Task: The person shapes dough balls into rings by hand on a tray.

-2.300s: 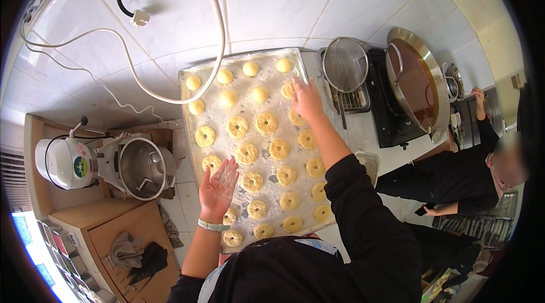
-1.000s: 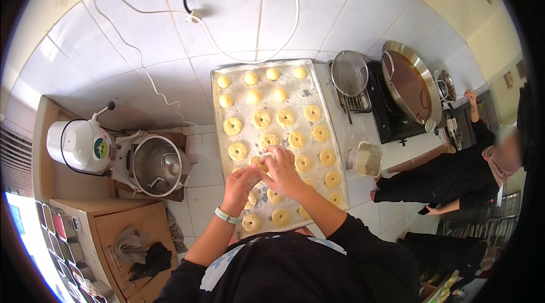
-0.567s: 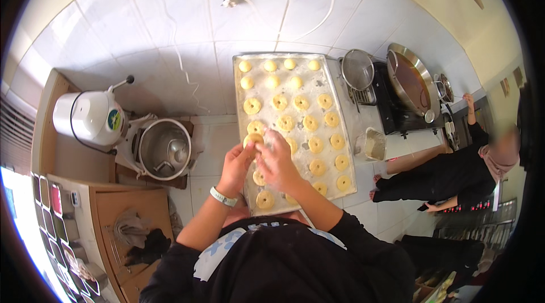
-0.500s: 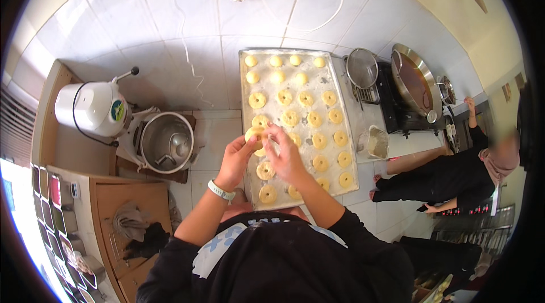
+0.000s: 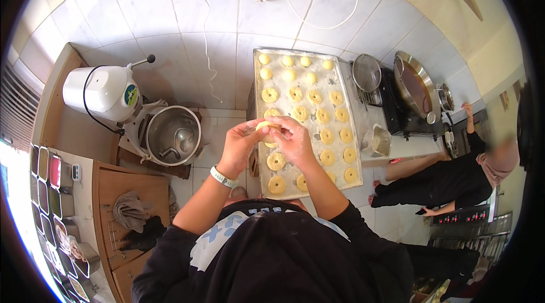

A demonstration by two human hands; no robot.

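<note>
Between the fingertips of both hands is a piece of yellow dough (image 5: 265, 126), held up over the near left part of a floured metal tray (image 5: 257, 84). My left hand (image 5: 243, 139) pinches it from the left, with a pale band on that wrist. From the right, my right hand (image 5: 294, 139) grips the same piece, its fingers curled over the top. Rows of ring-shaped dough (image 5: 294, 94) lie on the tray. At its far end sit several round dough balls (image 5: 288, 60). Some rings are hidden beneath my hands.
A white stand mixer (image 5: 99, 93) with a steel bowl (image 5: 173, 135) stands to the left. Right of the tray are a mesh strainer (image 5: 367, 72), a wide pan of brown liquid (image 5: 417, 84) on a black stove and a clear container (image 5: 377, 141). Another person (image 5: 437, 181) is farther right.
My right hand has closed in on the dough, and both hands now press it together. The view has shifted, so the tray appears slightly farther right.
</note>
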